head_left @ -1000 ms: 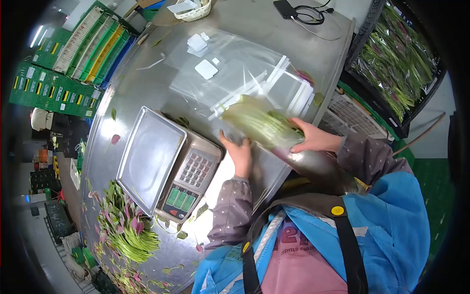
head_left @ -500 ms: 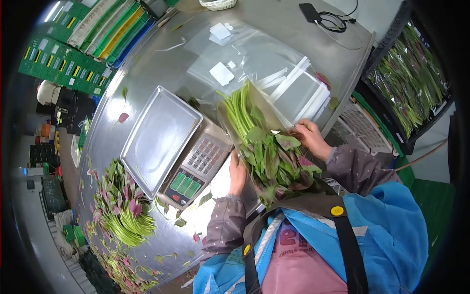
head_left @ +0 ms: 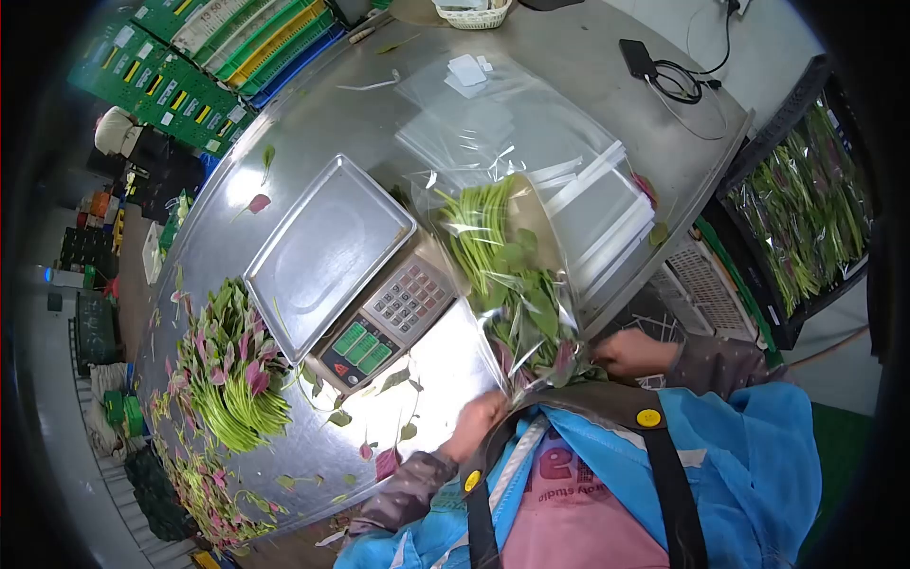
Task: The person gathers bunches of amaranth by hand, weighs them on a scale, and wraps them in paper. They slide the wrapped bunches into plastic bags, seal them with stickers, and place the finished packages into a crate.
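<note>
A clear plastic bag lies in front of me with a bunch of leafy greens inside, pale green stems pointing away and green-purple leaves toward my body. My left hand is closed on the left corner of the bag's near end. At the opposite corner my right hand is closed in a fist on the bag's edge. Left of the bag stands a digital scale with a bare metal pan. Flat plastic bags are stacked just beyond the filled one.
Another bunch of greens lies left of the scale, with loose leaves and trimmings around it. At the right a black crate holds bagged greens. A phone with a cable and a white basket are at the far side.
Both hands have pulled back toward my body along the bag, drawing its near end over the leaves. The greens now sit fully inside the plastic. The view has shifted slightly.
</note>
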{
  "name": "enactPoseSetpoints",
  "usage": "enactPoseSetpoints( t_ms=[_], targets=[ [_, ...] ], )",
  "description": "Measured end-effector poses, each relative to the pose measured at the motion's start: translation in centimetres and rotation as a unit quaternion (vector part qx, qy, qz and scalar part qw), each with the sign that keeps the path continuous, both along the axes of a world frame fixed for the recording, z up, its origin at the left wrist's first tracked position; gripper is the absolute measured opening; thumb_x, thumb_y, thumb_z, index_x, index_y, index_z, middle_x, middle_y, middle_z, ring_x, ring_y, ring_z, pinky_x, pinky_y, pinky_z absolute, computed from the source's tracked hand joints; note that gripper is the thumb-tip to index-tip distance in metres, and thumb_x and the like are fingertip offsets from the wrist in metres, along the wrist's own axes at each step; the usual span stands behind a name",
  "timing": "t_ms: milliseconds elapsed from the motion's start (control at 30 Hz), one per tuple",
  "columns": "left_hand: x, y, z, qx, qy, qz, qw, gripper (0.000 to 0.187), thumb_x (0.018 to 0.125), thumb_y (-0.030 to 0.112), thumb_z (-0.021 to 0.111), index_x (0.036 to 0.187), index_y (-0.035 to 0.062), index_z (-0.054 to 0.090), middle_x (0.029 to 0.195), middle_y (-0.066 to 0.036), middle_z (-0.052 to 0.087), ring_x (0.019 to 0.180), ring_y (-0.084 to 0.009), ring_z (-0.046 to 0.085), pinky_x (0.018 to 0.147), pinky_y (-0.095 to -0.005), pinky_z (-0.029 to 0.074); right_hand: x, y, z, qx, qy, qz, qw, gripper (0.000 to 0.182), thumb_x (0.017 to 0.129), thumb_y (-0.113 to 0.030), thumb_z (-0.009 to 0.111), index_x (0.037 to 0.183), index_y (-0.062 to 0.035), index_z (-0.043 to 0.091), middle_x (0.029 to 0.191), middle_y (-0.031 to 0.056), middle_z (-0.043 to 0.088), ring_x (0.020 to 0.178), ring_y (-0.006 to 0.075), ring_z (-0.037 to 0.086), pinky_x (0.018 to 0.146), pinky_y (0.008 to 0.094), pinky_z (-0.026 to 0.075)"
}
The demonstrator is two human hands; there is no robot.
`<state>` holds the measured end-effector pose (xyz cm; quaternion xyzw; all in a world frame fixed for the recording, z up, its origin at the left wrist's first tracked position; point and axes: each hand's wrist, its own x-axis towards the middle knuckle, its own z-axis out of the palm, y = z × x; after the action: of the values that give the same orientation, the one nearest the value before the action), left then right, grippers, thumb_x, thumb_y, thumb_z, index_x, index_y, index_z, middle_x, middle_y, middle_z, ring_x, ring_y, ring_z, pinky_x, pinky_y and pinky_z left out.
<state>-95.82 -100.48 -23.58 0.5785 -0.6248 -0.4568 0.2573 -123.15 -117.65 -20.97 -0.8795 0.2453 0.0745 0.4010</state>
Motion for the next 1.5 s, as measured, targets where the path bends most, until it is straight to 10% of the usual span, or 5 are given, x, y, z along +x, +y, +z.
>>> enactPoseSetpoints(
  t_ms=[500,600,900,1233,1500],
  targets=[
    [8.3,-15.7,31.0,-0.33,0.341,0.268,0.838,0.031,0.088,0.026,0.048,0.103,-0.0009,0.052,0.089,-0.008,0.057,0.078,-0.0152,0.054,0.068,-0.0284,0.042,8.9,-11.7,29.4,0.122,-0.454,-0.203,0.859,0.017,0.087,-0.019,0.043,0.077,-0.0053,0.047,0.061,-0.002,0.039,0.05,0.0061,0.038,0.046,0.0213,0.032],
    [12.0,-16.3,29.7,-0.304,0.527,-0.109,0.786,0.048,0.09,0.036,0.039,0.124,0.0025,0.036,0.106,-0.011,0.055,0.098,-0.0185,0.05,0.079,-0.0353,0.042,8.5,-12.1,29.8,0.193,-0.508,-0.234,0.806,0.019,0.087,-0.02,0.044,0.074,-0.0068,0.046,0.057,-0.0037,0.036,0.048,0.0046,0.037,0.044,0.0199,0.03],
    [9.0,-21.2,7.8,0.123,0.559,0.125,0.811,0.051,0.09,0.044,0.039,0.127,0.0088,0.037,0.124,-0.005,0.045,0.112,-0.0206,0.043,0.09,-0.0416,0.038,11.9,-16.9,26.3,-0.529,-0.139,-0.05,0.836,0.016,0.069,-0.019,0.058,0.081,-0.0095,0.061,0.064,0.0074,0.057,0.064,0.0284,0.056,0.058,0.0386,0.044],
    [7.4,-21.4,9.6,0.106,0.533,0.112,0.832,0.058,0.089,0.049,0.036,0.128,0.0066,0.035,0.125,-0.01,0.043,0.11,-0.0249,0.046,0.091,-0.0437,0.037,15.9,-16.2,30.2,0.05,0.086,0.133,0.986,0.023,0.07,-0.019,0.067,0.082,0.0001,0.063,0.069,0.0073,0.062,0.063,0.0162,0.057,0.057,0.0307,0.046],
    [6.9,-21.3,11.0,0.118,0.497,0.127,0.851,0.066,0.085,0.054,0.037,0.13,0.006,0.03,0.128,-0.013,0.039,0.115,-0.0279,0.041,0.097,-0.0437,0.032,11.9,-16.2,34.3,-0.141,-0.19,0.053,0.97,0.029,0.071,-0.023,0.065,0.091,-0.003,0.063,0.079,0.0094,0.063,0.074,0.0186,0.06,0.064,0.0307,0.047]
  ],
)
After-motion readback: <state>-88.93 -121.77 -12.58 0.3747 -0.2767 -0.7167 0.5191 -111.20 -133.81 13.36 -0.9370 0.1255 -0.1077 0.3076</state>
